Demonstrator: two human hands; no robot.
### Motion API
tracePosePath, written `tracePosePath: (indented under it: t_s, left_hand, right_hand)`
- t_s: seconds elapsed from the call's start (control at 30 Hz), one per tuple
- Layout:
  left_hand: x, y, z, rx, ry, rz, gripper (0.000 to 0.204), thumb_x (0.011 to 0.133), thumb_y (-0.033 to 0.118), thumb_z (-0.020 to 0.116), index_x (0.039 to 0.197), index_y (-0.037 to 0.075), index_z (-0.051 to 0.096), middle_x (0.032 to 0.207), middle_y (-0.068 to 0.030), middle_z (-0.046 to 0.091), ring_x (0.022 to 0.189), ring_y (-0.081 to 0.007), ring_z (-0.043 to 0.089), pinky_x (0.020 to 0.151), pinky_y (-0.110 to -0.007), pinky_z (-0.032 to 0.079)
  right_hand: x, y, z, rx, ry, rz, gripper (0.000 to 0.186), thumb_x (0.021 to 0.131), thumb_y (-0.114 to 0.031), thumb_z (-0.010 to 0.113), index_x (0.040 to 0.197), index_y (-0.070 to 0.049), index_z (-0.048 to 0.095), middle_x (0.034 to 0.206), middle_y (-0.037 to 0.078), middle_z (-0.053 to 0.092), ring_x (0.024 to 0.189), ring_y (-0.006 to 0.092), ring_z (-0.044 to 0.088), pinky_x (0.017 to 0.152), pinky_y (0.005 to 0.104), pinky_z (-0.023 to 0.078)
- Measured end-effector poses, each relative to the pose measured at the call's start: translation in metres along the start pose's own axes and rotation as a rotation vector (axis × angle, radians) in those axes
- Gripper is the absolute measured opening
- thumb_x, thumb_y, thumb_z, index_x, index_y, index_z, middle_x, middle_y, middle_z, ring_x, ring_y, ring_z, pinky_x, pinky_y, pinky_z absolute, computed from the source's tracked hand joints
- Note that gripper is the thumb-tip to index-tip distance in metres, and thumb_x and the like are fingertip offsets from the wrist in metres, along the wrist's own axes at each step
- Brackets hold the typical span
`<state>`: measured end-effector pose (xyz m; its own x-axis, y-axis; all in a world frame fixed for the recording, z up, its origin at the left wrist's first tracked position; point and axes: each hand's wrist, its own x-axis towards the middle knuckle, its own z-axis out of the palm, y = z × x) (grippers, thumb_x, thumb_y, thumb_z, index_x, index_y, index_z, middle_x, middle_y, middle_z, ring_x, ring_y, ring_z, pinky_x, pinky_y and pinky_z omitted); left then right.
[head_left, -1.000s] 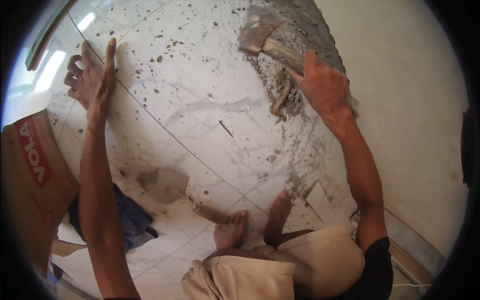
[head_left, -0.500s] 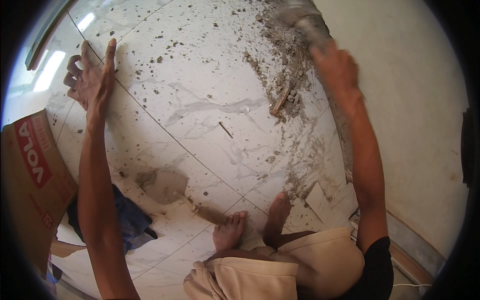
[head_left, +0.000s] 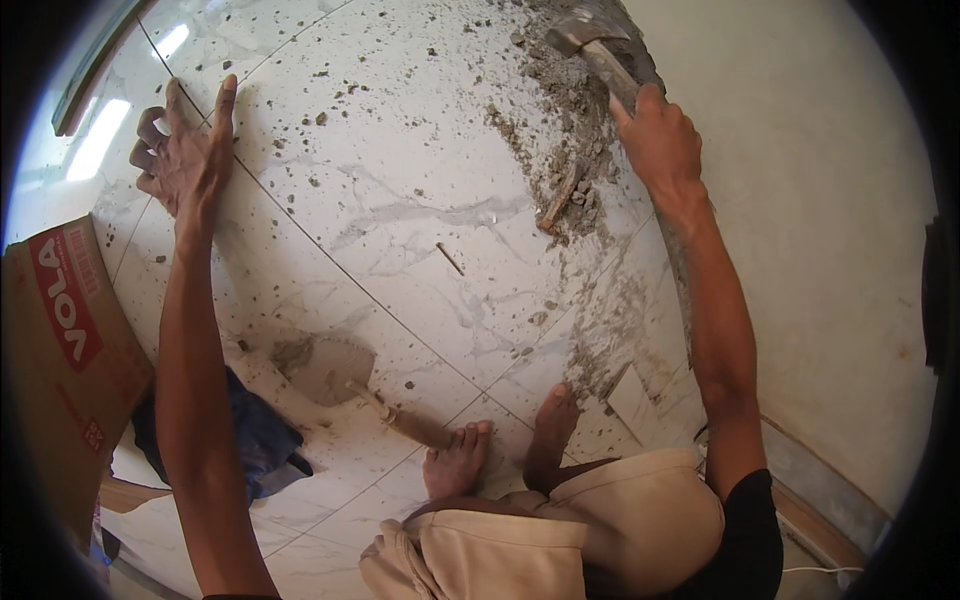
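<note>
"Where's your wooden-handled, grey-metal hammer [head_left: 610,74]?"

"Over crumbly grey mortar [head_left: 572,112], your right hand [head_left: 662,148] wrapped round its handle; its long axis slants forward-left, head foremost. Your left hand [head_left: 190,163] spreads, empty, on white marbled tiles [head_left: 405,255]."

The hammer [head_left: 603,60] slants, its gray metal head [head_left: 588,26] in front and left of the right hand [head_left: 662,145], which holds its brown wooden handle [head_left: 614,76]

A head-worn fisheye camera looks down past the wearer's shorts [head_left: 630,505], lower centre, onto a tiled floor [head_left: 390,250], near yet wide enough to hold the left hand [head_left: 188,160], upper left, and right hand [head_left: 660,145], upper right; a pale wall [head_left: 810,220] bends along the right.
</note>
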<state>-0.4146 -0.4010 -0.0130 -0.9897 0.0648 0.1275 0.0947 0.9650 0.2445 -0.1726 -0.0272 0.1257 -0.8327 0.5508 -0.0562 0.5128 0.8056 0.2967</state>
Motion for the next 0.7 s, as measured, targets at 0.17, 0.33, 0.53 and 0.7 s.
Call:
tracePosePath:
  t_s: [0.17, 0.33, 0.53, 0.7]
  left_hand:
    - [0.000, -0.007, 0.000, 0.043, 0.017, -0.006, 0.096, 0.078, 0.085, 0.039, 0.150, 0.022, 0.038, 0.144, -0.0145, 0.034, 0.134, -0.0401, 0.026, 0.106, -0.057, 0.023]
    - [-0.001, 0.000, 0.002, 0.005, -0.010, -0.008, 0.095, 0.078, 0.085, 0.039, 0.149, 0.023, 0.038, 0.145, -0.0146, 0.034, 0.135, -0.0408, 0.026, 0.107, -0.058, 0.023]
    - [0.001, -0.011, 0.000, 0.052, 0.035, -0.004, 0.096, 0.078, 0.086, 0.039, 0.150, 0.023, 0.037, 0.145, -0.0146, 0.034, 0.135, -0.0406, 0.026, 0.106, -0.058, 0.024]
    - [-0.003, 0.002, 0.000, 0.020, -0.013, -0.010, 0.094, 0.078, 0.085, 0.040, 0.149, 0.023, 0.038, 0.145, -0.0146, 0.034, 0.135, -0.0408, 0.026, 0.107, -0.058, 0.023]
  right_hand:
    - [-0.019, -0.026, -0.012, -0.012, 0.005, -0.209, 0.046, 0.092, -0.045, 0.062, 0.096, 0.001, 0.056, 0.073, 0.024, 0.067, 0.072, 0.0417, 0.068, 0.062, 0.0515, 0.055]
    - [0.006, 0.016, 0.004, -0.115, 0.049, -0.052, 0.045, 0.091, -0.045, 0.062, 0.097, -0.001, 0.057, 0.074, 0.021, 0.068, 0.072, 0.0374, 0.070, 0.060, 0.0486, 0.057]
    - [-0.026, -0.034, -0.021, 0.039, 0.053, -0.278, 0.045, 0.092, -0.043, 0.062, 0.099, 0.001, 0.060, 0.075, 0.026, 0.066, 0.074, 0.0420, 0.068, 0.063, 0.0511, 0.055]
    - [0.010, 0.018, 0.005, -0.107, 0.062, -0.023, 0.041, 0.089, -0.040, 0.066, 0.098, -0.001, 0.058, 0.076, 0.020, 0.068, 0.072, 0.0371, 0.070, 0.058, 0.0472, 0.058]
